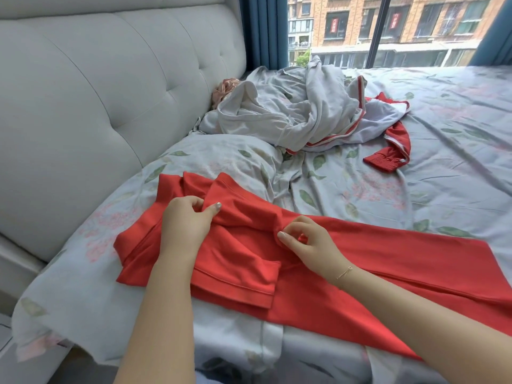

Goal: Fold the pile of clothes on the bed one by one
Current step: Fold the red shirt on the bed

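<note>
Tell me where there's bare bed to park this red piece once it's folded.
Bare floral sheet lies at the far right, between the window and the red garment, right of the red cuff. A smaller patch sits mid-bed between the grey clothes pile and the garment. Crowded: near the headboard, where the pillow and pile sit.

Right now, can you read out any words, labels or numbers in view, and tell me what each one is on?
No text can be read.
Red banners in the windows of the brick building outside: light marks, too blurred to read.
Red garment under both hands, grey and red clothes pile, floral bed sheet: no lettering shows.
</note>
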